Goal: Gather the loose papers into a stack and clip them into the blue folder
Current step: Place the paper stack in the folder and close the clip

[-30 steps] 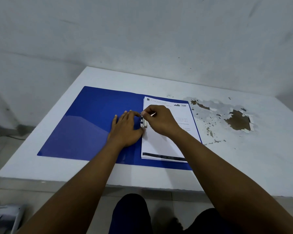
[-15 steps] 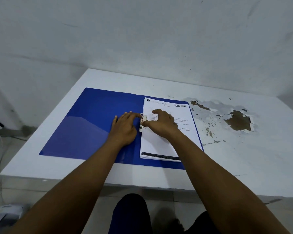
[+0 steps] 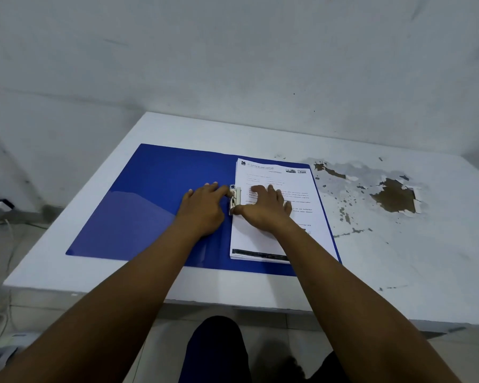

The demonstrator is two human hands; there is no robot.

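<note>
Since a second ago your right hand has let go of the clip and flattened, fingers spread, on the papers. Your left hand, fingers straight, touches the clip, holding nothing. You're at clamping; next press the lever fully down in the blue folder.

Both bare forearms reach forward from the near edge, converging toward the middle. The left hand lies palm down, fingers straight (fingertips pointing right, toward the other hand). The right hand lies palm down beside it, fingers spread and slightly bent, thumb stretched left toward the left fingertips.
</note>
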